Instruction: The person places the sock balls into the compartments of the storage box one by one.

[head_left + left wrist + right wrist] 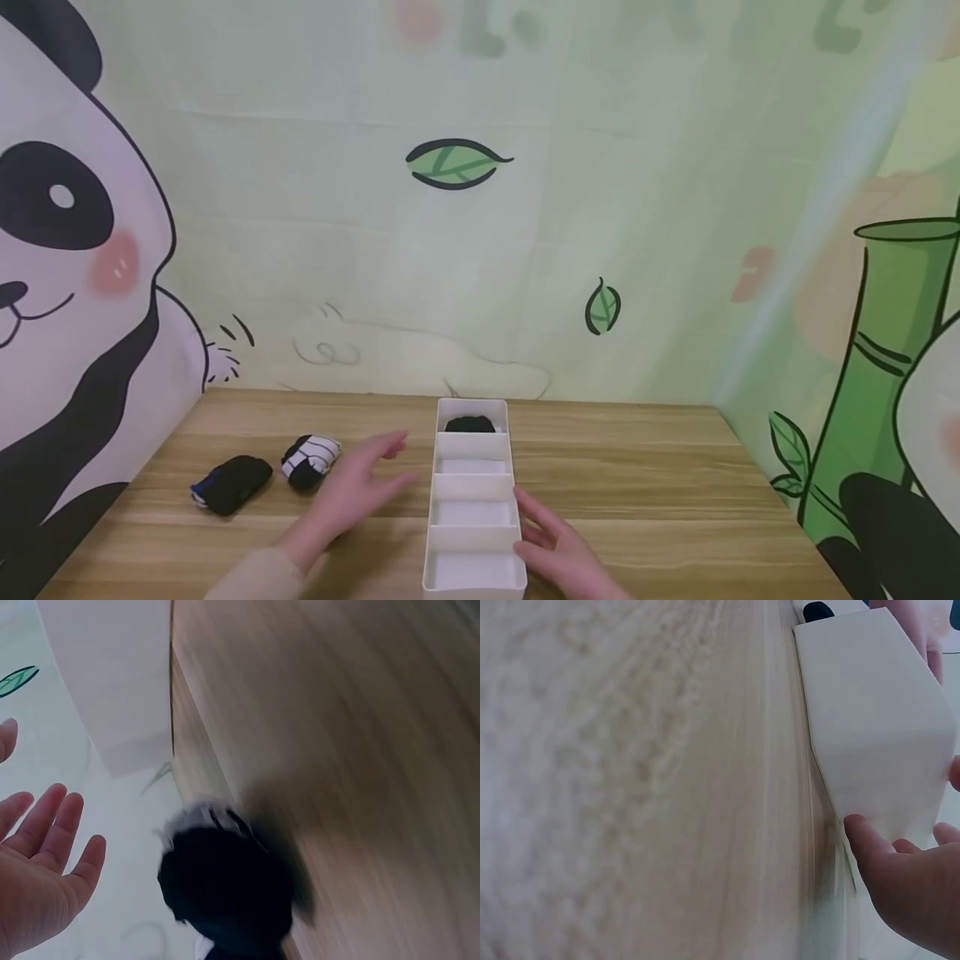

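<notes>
A long white organizer box (472, 569), divided into several compartments in a row, stands on the wooden table. A rolled black sock (470, 425) sits in its farthest compartment. My left hand (358, 487) hovers left of the box with its fingers spread and holds nothing. Just beyond that hand's left side lies a rolled black-and-white sock (311, 461), seen large and dark in the left wrist view (225, 881). Farther left is a rolled black sock with a blue and white end (232, 485). My right hand (558, 546) touches the box's right wall with its fingertips, fingers not curled round it.
The wooden table (637, 475) reaches back to a printed cloth backdrop (525, 233) with pandas, leaves and bamboo. The backdrop also closes in both sides.
</notes>
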The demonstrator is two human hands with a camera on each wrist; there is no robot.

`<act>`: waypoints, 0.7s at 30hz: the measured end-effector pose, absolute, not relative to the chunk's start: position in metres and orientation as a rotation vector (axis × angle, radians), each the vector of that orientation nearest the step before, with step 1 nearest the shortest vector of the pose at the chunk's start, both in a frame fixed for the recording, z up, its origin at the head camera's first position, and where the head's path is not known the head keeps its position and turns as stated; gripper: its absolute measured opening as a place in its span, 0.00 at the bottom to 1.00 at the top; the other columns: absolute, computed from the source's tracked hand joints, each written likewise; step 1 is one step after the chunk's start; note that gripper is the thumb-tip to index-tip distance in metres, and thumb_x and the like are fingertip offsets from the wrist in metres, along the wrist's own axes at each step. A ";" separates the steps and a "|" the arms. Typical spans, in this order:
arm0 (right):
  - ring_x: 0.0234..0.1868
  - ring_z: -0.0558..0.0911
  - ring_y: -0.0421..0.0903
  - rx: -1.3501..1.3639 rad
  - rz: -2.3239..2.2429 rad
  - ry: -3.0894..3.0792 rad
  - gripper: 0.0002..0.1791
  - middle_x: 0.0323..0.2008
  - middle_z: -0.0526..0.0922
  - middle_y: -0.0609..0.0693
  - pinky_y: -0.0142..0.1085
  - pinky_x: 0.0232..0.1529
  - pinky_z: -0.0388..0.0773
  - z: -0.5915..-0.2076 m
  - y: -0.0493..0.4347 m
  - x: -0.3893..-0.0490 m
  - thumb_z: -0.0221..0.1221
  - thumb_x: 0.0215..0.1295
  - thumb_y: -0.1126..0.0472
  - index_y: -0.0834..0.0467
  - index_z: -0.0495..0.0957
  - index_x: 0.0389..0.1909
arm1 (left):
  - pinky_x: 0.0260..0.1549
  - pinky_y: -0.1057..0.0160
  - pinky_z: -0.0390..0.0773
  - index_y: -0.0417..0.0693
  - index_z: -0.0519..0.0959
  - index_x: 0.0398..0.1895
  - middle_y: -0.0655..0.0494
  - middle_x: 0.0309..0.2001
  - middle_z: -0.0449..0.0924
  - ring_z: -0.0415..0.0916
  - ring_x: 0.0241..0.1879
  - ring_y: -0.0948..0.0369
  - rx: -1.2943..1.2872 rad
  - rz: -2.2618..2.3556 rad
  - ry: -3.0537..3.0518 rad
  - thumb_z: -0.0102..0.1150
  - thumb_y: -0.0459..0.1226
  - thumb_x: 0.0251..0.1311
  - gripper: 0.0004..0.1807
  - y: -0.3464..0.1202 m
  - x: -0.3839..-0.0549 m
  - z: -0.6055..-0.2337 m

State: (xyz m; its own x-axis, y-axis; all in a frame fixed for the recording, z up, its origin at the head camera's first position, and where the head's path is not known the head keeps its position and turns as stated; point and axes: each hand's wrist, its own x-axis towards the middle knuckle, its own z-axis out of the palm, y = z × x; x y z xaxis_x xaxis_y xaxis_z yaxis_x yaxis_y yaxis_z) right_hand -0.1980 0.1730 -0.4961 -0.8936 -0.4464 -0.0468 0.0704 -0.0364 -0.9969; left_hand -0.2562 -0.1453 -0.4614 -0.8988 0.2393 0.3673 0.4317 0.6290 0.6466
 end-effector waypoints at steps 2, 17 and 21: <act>0.72 0.60 0.64 -0.398 -1.993 1.888 0.41 0.76 0.48 0.64 0.44 0.61 0.72 -0.496 0.173 -0.198 0.58 0.70 0.65 0.60 0.48 0.78 | 0.54 0.47 0.75 0.40 0.73 0.65 0.48 0.53 0.82 0.78 0.53 0.50 -0.546 -1.093 -2.601 0.72 0.46 0.56 0.36 -0.151 -0.254 -0.461; 0.71 0.61 0.63 -0.376 -1.989 1.884 0.41 0.76 0.50 0.63 0.48 0.61 0.72 -0.496 0.172 -0.198 0.58 0.71 0.64 0.59 0.48 0.78 | 0.52 0.45 0.77 0.35 0.72 0.64 0.43 0.56 0.79 0.77 0.54 0.47 -0.420 -1.054 -2.531 0.75 0.48 0.51 0.40 -0.187 -0.233 -0.471; 0.71 0.61 0.63 -0.378 -1.990 1.874 0.41 0.76 0.49 0.63 0.48 0.61 0.72 -0.496 0.172 -0.198 0.58 0.71 0.63 0.58 0.48 0.78 | 0.54 0.46 0.76 0.35 0.71 0.65 0.41 0.58 0.77 0.76 0.57 0.47 -0.371 -1.099 -2.550 0.76 0.47 0.51 0.41 -0.193 -0.229 -0.471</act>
